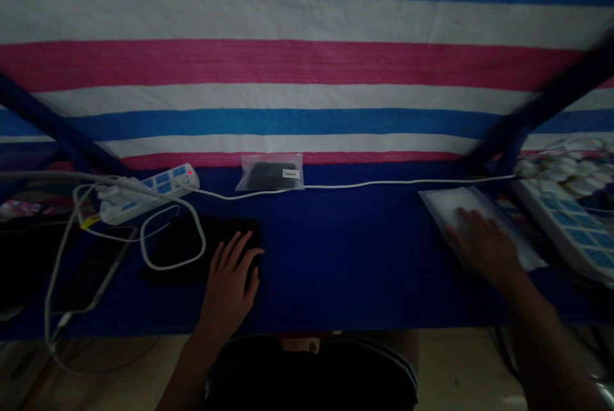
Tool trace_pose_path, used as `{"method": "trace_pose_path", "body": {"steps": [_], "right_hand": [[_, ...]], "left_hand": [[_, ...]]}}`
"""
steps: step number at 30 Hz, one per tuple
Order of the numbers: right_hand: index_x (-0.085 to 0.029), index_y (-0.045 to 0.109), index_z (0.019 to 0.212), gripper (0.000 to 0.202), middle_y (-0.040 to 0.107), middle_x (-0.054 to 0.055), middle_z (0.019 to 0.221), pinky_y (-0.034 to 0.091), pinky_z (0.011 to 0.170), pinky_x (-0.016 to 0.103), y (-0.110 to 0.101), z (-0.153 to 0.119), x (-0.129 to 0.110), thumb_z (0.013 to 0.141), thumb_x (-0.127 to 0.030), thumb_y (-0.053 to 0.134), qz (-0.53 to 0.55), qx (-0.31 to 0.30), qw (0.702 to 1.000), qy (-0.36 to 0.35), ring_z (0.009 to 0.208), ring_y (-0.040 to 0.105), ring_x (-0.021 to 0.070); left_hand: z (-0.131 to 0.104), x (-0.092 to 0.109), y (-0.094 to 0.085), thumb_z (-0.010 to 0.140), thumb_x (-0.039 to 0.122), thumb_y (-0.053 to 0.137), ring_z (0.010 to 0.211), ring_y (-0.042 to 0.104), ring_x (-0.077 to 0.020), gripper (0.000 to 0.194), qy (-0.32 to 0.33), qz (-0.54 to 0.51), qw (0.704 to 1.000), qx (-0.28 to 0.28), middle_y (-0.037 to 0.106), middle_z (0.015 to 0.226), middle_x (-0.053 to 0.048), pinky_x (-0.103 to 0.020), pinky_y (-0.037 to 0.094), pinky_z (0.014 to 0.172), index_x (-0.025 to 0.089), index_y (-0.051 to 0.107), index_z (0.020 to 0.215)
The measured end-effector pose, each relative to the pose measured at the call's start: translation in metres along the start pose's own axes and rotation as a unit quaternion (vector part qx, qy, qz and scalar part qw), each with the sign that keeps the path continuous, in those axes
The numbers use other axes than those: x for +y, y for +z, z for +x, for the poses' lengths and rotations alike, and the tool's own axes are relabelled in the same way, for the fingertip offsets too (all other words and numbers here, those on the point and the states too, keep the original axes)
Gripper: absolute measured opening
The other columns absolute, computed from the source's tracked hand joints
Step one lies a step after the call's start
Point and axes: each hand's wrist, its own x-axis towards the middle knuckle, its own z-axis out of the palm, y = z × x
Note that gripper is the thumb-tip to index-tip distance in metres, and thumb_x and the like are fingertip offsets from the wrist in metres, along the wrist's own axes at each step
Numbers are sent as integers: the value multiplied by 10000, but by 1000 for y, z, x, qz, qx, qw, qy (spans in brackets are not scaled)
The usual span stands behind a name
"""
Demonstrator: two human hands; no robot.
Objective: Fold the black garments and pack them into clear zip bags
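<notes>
Black cloth (180,241) lies under the left hand (231,277), fingers loosely spread, gripping nothing, left of the tabletop's (350,257) middle. The right hand (485,246), flat with no visible grip, rests on a clear bag (451,203) near the right edge. One filled packet (268,174) lies at the back edge; the cloth lies unbagged.

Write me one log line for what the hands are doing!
left hand: on black item | right hand: on pale packet | power strip: red light showing | clear bag: dark thing inside
</notes>
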Motion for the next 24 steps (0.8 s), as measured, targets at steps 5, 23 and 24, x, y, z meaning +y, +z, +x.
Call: {"method": "trace_pose_path", "body": {"steps": [5, 23, 24], "right_hand": [[-70, 285, 1650, 871, 320, 248, 1689, 240, 1226, 667, 9, -9, -14, 1024, -661, 155, 26, -72, 995, 59, 1554, 282, 484], [-29, 395, 1579, 925, 410, 273, 1628, 234, 1277, 548, 2, -16, -25, 986, -714, 211, 105, 7, 992, 75, 1562, 317, 397], [-39, 424, 1562, 902, 430, 264, 1616, 243, 1277, 541, 1, -16, -26, 982, -705, 241, 112, 21, 991, 70, 1558, 327, 389]], "left_hand": [[0, -1, -1, 1016, 205, 483, 1573, 337, -313, 329, 1, 2, 1000, -9, 460, 1636, -84, -650, 276, 1271, 266, 601, 1316], [-2, 1, 0, 1049, 312, 491, 1584, 305, -355, 564, -22, 46, 999, -3, 368, 1699, -97, -651, 301, 1267, 244, 406, 1602], [-2, 0, 0, 1050, 310, 487, 1582, 311, -355, 560, -22, 48, 999, -4, 372, 1697, -98, -651, 304, 1266, 244, 409, 1601]]}}
